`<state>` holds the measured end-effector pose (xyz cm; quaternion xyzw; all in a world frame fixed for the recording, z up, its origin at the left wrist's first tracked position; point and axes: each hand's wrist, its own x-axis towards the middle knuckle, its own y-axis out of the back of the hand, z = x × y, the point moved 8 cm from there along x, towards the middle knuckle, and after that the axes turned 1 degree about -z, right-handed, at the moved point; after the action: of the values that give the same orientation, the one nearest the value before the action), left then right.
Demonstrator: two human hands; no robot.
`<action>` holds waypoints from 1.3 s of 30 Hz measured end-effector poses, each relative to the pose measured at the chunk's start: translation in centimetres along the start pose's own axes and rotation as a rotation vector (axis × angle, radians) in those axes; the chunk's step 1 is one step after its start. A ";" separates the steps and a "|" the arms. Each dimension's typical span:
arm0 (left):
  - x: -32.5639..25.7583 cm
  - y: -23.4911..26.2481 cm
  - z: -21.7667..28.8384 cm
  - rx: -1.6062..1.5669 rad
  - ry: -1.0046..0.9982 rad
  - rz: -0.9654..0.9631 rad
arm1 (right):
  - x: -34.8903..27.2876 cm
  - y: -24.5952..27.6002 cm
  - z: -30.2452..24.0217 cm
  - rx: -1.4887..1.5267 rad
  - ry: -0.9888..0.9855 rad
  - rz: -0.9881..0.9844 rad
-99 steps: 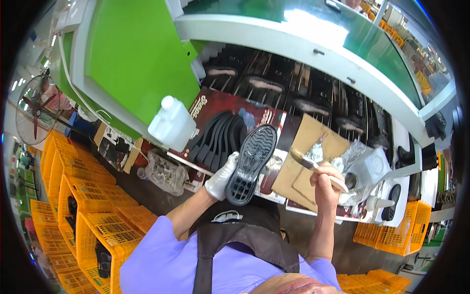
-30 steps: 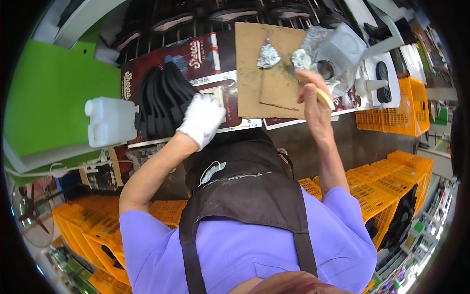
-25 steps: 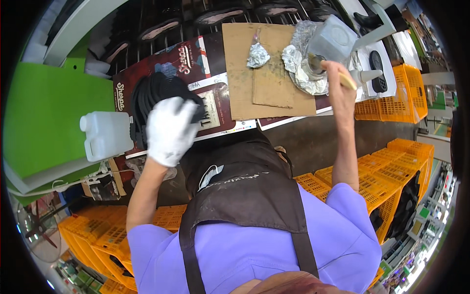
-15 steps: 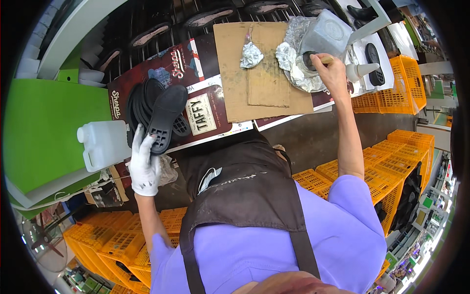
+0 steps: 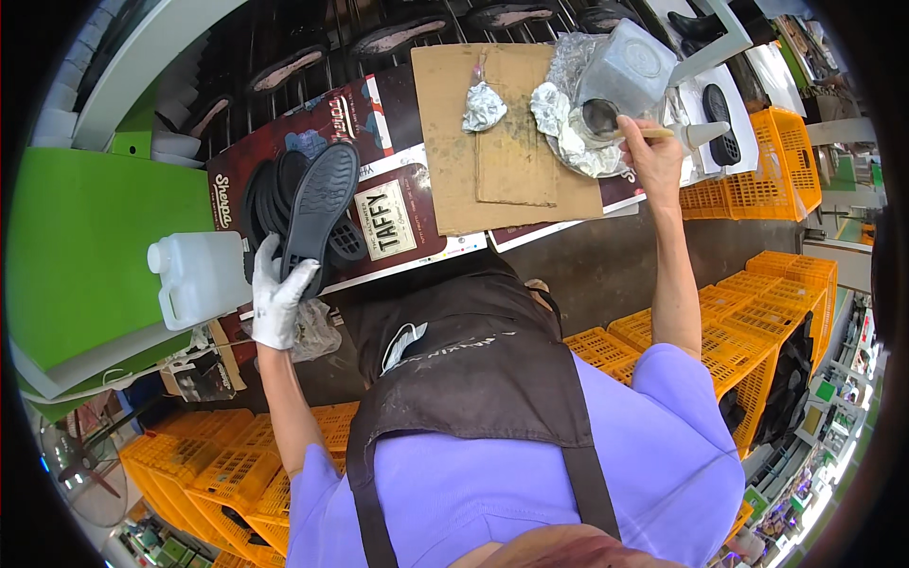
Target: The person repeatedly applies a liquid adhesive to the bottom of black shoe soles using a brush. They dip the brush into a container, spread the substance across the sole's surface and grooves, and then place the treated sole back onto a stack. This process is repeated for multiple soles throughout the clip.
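My left hand [image 5: 276, 298], in a white glove, grips a black shoe sole [image 5: 324, 197] by its lower end, with the patterned tread facing up. Behind it, more black soles [image 5: 268, 201] lie stacked on the dark red printed board. My bare right hand [image 5: 653, 166] pinches the pale handle of a brush [image 5: 655, 133]; the bristle end is hard to make out. Just beside it is a small round pot [image 5: 600, 117] with a dark inside, set among crumpled foil [image 5: 571, 137]. A white nozzle bottle [image 5: 703, 134] lies right of this hand.
Cardboard [image 5: 445, 142] with a foil-wrapped lump [image 5: 484, 107] covers the table's middle. A translucent jug [image 5: 197, 279] stands left, a clear square container [image 5: 630, 66] at the back. One sole [image 5: 721, 123] lies on white paper. Shoes sit on the rack behind; orange crates [image 5: 748, 322] stand near me.
The sole in my left hand has turned over, from its gridded inner side to its tread. My right hand has drawn slightly back from the pot, and the brush handle now points right.
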<state>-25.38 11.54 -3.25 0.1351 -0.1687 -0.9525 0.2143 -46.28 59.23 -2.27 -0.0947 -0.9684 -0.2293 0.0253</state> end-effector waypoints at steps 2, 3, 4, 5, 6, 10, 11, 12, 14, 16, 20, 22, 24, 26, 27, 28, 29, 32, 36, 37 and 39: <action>0.6 0.0 -1.1 -0.171 0.036 -0.114 | -0.1 0.7 0.1 0.019 -0.049 -0.022; 0.7 0.3 -1.6 -0.227 0.065 -0.122 | 0.1 1.2 -0.1 0.028 -0.044 -0.023; 0.7 0.4 -2.1 -0.283 0.095 -0.129 | 0.2 1.6 -0.3 0.038 -0.039 -0.024; 0.5 0.4 -2.4 -0.338 0.125 -0.137 | 0.3 1.9 -0.3 0.048 -0.035 -0.024; 0.1 0.5 -2.2 -0.461 0.090 -0.073 | 0.5 1.8 -0.4 0.043 -0.021 -0.060; -1.3 -2.9 2.3 -1.040 -0.006 -0.247 | 0.7 0.4 -2.3 -0.122 0.220 -0.327; -1.2 -3.8 2.6 -1.027 -0.009 -0.267 | 0.4 0.1 -2.8 -0.200 0.347 -0.392; -0.9 -4.7 3.3 -1.008 -0.028 -0.345 | 0.1 -0.5 -3.6 -0.272 0.480 -0.454; -0.7 -6.1 4.3 -0.994 -0.058 -0.454 | -0.2 -1.3 -3.8 -0.371 0.376 -0.613; 0.0 -8.0 4.5 -1.028 -0.098 -0.519 | -0.1 -1.2 -3.6 -0.416 0.342 -0.690; 0.5 -12.5 5.6 -1.448 0.172 -0.692 | -0.6 -0.3 -5.4 -0.428 0.333 -0.722; 0.2 -14.2 7.2 -1.518 0.134 -0.917 | -0.6 0.4 -5.5 -0.345 0.238 -0.685; 0.9 -15.1 6.9 -1.492 0.139 -0.739 | -0.3 1.3 -4.8 -0.197 0.133 -0.615; 1.3 -15.6 8.2 -1.517 0.100 -0.718 | -0.2 2.5 -3.0 -0.039 -0.009 -0.491; 1.4 -15.8 9.3 -1.485 -0.011 -0.813 | -0.1 3.0 -1.7 0.042 -0.082 -0.427; 1.7 -15.6 10.0 -1.351 -0.119 -0.769 | 0.3 3.1 -0.4 0.156 -0.080 -0.363; 1.8 -15.4 10.9 -1.214 -0.222 -0.726 | 0.4 3.1 0.7 0.251 -0.077 -0.298; 2.9 -15.7 11.4 -1.050 -0.376 -0.602 | -0.1 2.9 1.6 0.498 -0.052 -0.125; 3.4 -16.3 11.4 -0.794 -0.514 -0.391 | -3.3 0.8 -1.7 0.745 0.040 -0.032; 3.4 -16.3 11.3 -0.739 -0.542 -0.329 | -4.4 0.1 -3.2 0.773 0.100 -0.055; 2.7 -16.4 12.1 -0.571 -0.648 -0.262 | -6.8 -1.2 -6.4 0.774 0.174 -0.046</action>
<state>-37.66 27.49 0.97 -0.2142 0.0610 -0.9732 0.0566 -39.82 54.13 2.26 -0.0367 -0.9793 0.1451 0.1361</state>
